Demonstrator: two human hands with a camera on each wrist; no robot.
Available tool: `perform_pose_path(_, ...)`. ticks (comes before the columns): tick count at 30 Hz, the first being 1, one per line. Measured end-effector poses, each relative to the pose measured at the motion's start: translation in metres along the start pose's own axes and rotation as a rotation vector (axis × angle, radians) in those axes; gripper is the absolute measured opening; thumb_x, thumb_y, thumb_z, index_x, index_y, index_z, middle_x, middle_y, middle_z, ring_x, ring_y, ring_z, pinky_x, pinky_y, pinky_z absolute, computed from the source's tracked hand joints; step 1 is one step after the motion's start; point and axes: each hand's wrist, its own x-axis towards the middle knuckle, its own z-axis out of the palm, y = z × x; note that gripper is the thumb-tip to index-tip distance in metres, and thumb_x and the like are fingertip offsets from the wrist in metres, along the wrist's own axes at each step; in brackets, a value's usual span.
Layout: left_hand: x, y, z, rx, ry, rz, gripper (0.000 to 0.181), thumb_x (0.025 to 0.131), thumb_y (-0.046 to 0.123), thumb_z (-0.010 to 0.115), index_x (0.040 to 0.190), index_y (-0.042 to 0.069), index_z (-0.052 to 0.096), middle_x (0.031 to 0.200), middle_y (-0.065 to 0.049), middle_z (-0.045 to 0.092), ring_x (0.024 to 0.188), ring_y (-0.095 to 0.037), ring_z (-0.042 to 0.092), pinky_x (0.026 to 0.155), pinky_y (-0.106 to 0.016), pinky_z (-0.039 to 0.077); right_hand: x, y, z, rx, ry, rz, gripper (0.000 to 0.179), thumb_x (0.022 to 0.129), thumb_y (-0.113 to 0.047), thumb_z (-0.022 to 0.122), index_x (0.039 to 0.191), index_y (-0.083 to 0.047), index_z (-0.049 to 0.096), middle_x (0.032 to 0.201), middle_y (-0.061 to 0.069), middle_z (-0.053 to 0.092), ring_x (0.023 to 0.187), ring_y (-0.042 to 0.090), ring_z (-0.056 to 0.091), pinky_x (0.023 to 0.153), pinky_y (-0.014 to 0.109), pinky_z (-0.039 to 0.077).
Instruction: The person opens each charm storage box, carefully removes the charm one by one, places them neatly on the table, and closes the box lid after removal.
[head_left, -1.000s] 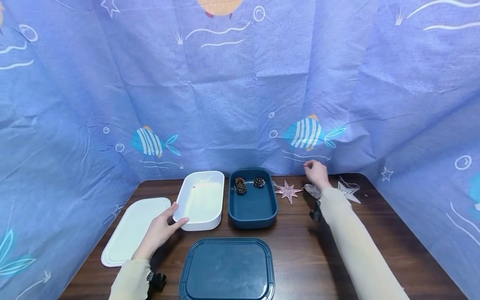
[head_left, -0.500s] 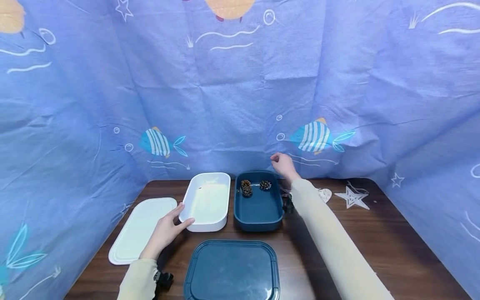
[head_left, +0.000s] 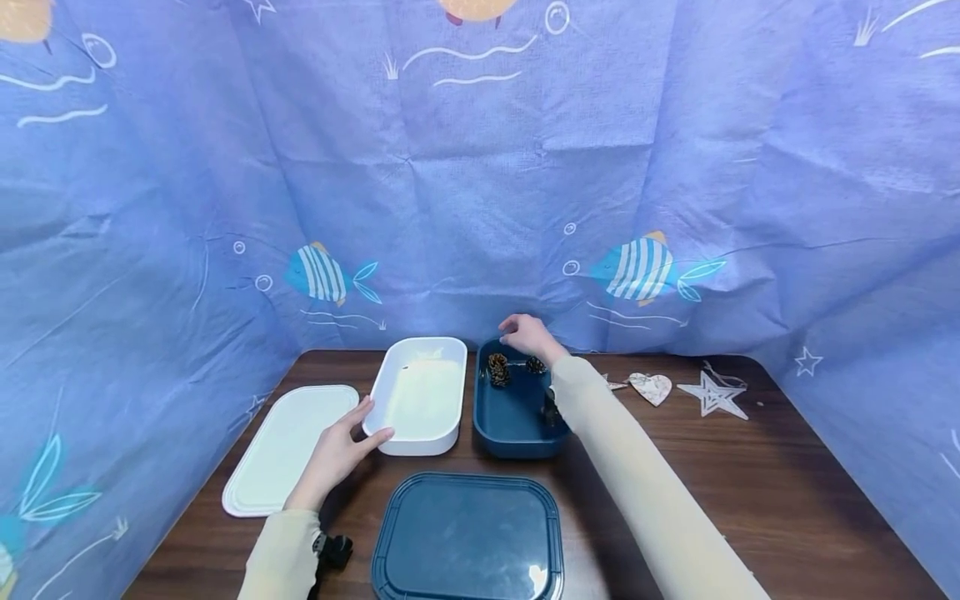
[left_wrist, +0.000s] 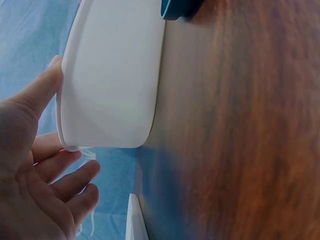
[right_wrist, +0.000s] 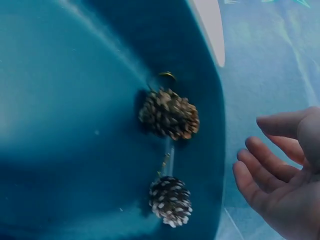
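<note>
At the white box [head_left: 420, 404], my left hand [head_left: 337, 450] holds the near left corner, thumb on the front and index finger on the left side. The left wrist view shows its other fingers loosely bent off the wall. Over the far end of the navy box [head_left: 517, 446] hovers my right hand [head_left: 531, 335], its fingers slightly curved. Nothing shows between them in the right wrist view. Inside that box lie a brown pine cone [right_wrist: 170, 115] and a white-tipped pine cone [right_wrist: 170, 202]. My right forearm covers part of the box.
A white lid [head_left: 288, 454] lies at left and a navy lid [head_left: 468, 542] in front. On the right are a heart ornament [head_left: 651, 387], a white star ornament [head_left: 712, 396] and a pinkish star [head_left: 615, 383], mostly behind my sleeve. A blue curtain [head_left: 450, 208] hangs behind the table.
My right hand has moved left, from above the ornaments to above the navy box's far end. The heart has come into view from behind the arm. My left hand stays at the white box.
</note>
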Motion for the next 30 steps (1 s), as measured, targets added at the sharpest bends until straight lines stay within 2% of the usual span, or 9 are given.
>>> perform_pose_path(4, 0.001, 0.0, 0.0, -0.003, 0.004, 0.004, 0.1, 0.086, 0.064, 0.068, 0.157, 0.004, 0.032, 0.163, -0.016, 0.027, 0.144, -0.04, 0.035, 0.111, -0.054, 0.039, 0.0, 0.0, 0.008, -0.04, -0.077, -0.015, 0.033, 0.096, -0.013, 0.066, 0.126, -0.001, 0.067, 0.124, 0.016, 0.067, 0.115, 0.03, 0.061, 0.098, 0.041, 0.05)
perform_pose_path(8, 0.001, 0.0, 0.001, -0.003, 0.003, 0.006, 0.1, 0.086, 0.065, 0.067, 0.157, 0.004, 0.032, 0.163, -0.016, 0.027, 0.145, -0.039, 0.034, 0.112, -0.054, 0.037, -0.002, 0.0, 0.014, -0.052, -0.172, 0.003, 0.033, 0.095, -0.012, 0.068, 0.126, -0.001, 0.068, 0.122, 0.014, 0.068, 0.102, 0.026, 0.063, 0.088, 0.038, 0.053)
perform_pose_path(11, 0.001, -0.001, 0.001, -0.005, 0.005, 0.003, 0.1, 0.086, 0.065, 0.068, 0.157, 0.004, 0.033, 0.163, -0.016, 0.027, 0.145, -0.039, 0.034, 0.112, -0.054, 0.037, -0.003, 0.001, 0.017, -0.051, -0.233, 0.024, 0.036, 0.095, -0.013, 0.068, 0.129, -0.002, 0.066, 0.123, 0.013, 0.068, 0.098, 0.023, 0.062, 0.084, 0.037, 0.055)
perform_pose_path(15, 0.001, -0.001, 0.001, -0.012, 0.011, 0.001, 0.099, 0.086, 0.064, 0.069, 0.157, 0.004, 0.033, 0.163, -0.015, 0.027, 0.144, -0.039, 0.035, 0.112, -0.053, 0.038, -0.003, 0.003, 0.021, -0.069, -0.276, 0.028, 0.04, 0.095, -0.013, 0.069, 0.133, -0.002, 0.063, 0.126, 0.013, 0.066, 0.102, 0.022, 0.062, 0.086, 0.036, 0.055)
perform_pose_path(20, 0.001, -0.002, 0.001, -0.017, 0.007, -0.007, 0.099, 0.086, 0.063, 0.069, 0.157, 0.005, 0.032, 0.163, -0.015, 0.027, 0.144, -0.039, 0.035, 0.112, -0.053, 0.038, -0.002, 0.005, 0.025, -0.111, -0.317, 0.022, 0.046, 0.092, -0.01, 0.072, 0.135, 0.0, 0.061, 0.121, 0.013, 0.068, 0.096, 0.021, 0.062, 0.085, 0.035, 0.055)
perform_pose_path(30, 0.001, 0.0, 0.001, -0.017, 0.006, -0.01, 0.1, 0.086, 0.065, 0.068, 0.157, 0.004, 0.031, 0.163, -0.015, 0.026, 0.144, -0.04, 0.035, 0.111, -0.052, 0.039, -0.003, 0.007, 0.026, -0.229, -0.302, 0.023, 0.039, 0.092, -0.011, 0.072, 0.129, -0.003, 0.068, 0.132, 0.014, 0.065, 0.123, 0.029, 0.059, 0.101, 0.039, 0.05)
